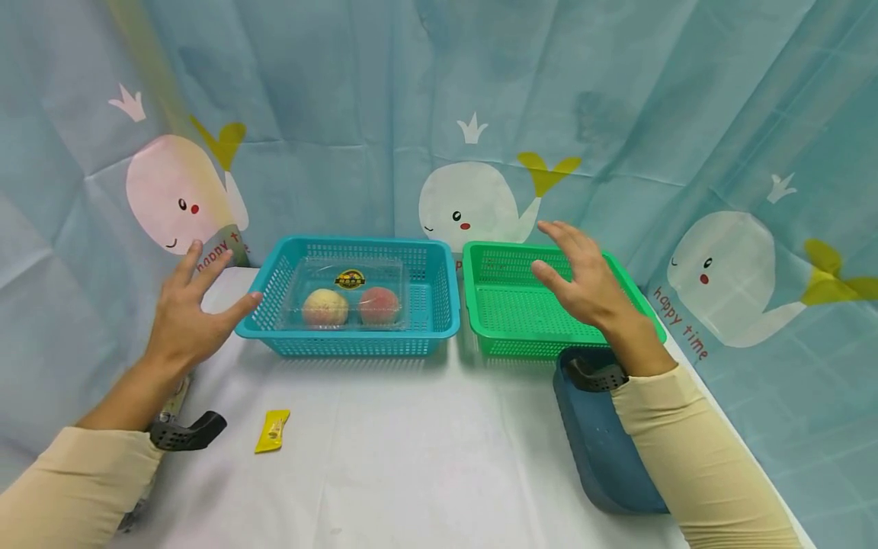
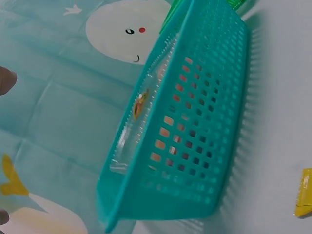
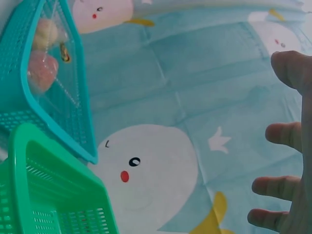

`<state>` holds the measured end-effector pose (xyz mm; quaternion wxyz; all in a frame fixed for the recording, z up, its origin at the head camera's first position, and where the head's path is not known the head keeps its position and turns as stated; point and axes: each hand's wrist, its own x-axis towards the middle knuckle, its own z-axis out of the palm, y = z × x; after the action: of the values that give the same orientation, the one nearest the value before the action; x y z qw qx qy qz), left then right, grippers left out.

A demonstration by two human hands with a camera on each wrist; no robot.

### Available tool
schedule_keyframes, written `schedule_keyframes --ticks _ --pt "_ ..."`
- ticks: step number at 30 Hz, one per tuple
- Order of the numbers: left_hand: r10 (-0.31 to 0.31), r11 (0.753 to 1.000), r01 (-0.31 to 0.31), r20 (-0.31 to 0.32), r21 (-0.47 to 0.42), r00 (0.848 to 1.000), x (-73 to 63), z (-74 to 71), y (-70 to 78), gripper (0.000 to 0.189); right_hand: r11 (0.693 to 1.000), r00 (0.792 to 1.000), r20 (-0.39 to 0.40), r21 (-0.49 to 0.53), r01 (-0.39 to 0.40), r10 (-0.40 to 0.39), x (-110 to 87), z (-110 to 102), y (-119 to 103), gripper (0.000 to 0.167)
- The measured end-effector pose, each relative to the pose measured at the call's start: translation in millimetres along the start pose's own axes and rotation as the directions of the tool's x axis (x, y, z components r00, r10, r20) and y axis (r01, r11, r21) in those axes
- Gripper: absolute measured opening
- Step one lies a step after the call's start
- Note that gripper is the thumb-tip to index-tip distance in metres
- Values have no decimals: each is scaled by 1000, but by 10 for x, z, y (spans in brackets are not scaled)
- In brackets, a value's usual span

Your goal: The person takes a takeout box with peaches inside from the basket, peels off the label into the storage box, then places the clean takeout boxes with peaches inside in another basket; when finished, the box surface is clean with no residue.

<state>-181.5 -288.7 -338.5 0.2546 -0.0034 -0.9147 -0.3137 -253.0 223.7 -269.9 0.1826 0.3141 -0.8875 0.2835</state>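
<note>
The left hand (image 1: 188,319) and right hand (image 1: 584,284) are wide, holding nothing. The blue basket (image 1: 350,345) lies longways along the table's (image 1: 411,457) back edge, nearer the left hand.

Left hand (image 1: 188,309) hovers, fingers spread, near rectangular blue plastic basket (image 1: 353,346) (contents: clear plastic box (image 1: 384,273), two round yellow-pink peaches (image 1: 325,308)); right hand (image 1: 581,280) hovers near rectangular green plastic basket (image 1: 511,306).

Green basket (image 1: 504,309) — smooth plastic
</note>
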Motion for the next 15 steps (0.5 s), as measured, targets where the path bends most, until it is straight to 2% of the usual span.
schedule_keyframes --ticks 5,15 --pt "-30 999 30 25 -13 999 -26 53 -78 74 1000 999 31 -1 -10 10 17 49 -7 65" --pt "-22 1000 21 75 8 997 -94 203 -228 73 1000 998 54 11 -10 9 59 154 -26 64"
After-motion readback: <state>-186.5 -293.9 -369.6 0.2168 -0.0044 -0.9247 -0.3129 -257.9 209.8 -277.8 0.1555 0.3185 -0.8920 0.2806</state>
